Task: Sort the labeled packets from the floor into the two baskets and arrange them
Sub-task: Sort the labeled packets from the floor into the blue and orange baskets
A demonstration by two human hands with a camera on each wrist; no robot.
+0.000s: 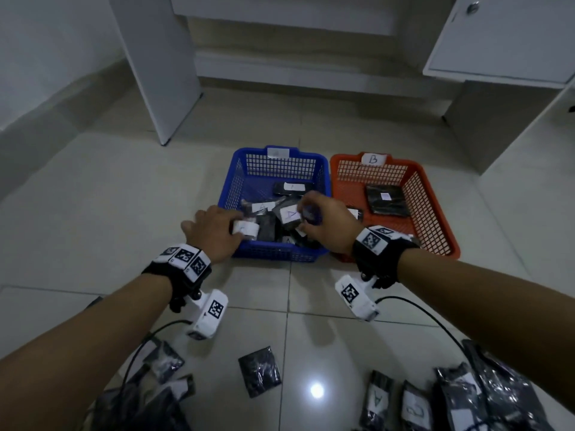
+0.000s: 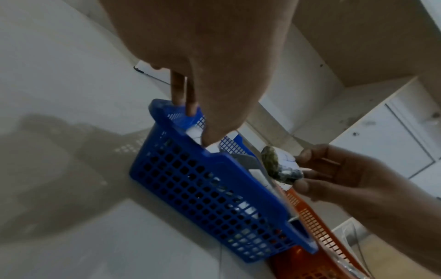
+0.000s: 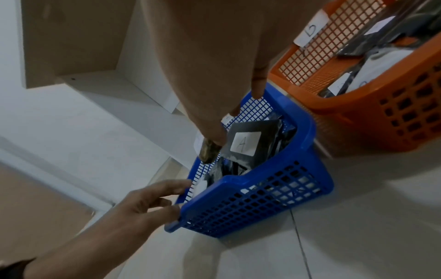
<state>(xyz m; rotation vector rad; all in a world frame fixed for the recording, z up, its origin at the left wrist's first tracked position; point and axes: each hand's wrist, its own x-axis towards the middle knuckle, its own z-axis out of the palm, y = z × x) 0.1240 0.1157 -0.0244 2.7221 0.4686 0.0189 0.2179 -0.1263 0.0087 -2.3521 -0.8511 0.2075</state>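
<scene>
A blue basket (image 1: 280,255) holds several dark packets with white "A" labels (image 1: 291,214). To its right stands an orange basket (image 1: 435,219) tagged "B" (image 1: 373,159), with a dark packet (image 1: 385,200) inside. My left hand (image 1: 239,225) reaches over the blue basket's near left corner, its straight fingers touching a white-labelled packet (image 1: 247,230). My right hand (image 1: 306,213) hovers over the blue basket and pinches a small dark packet (image 2: 279,168) between thumb and fingers; that held packet (image 3: 208,152) hangs just above the pile.
More packets lie on the tiled floor near me: one alone (image 1: 259,371), two with labels (image 1: 378,399), a heap at the right (image 1: 485,396), others at the left (image 1: 165,362). A white panel (image 1: 161,73) and a cabinet (image 1: 504,38) stand behind the baskets.
</scene>
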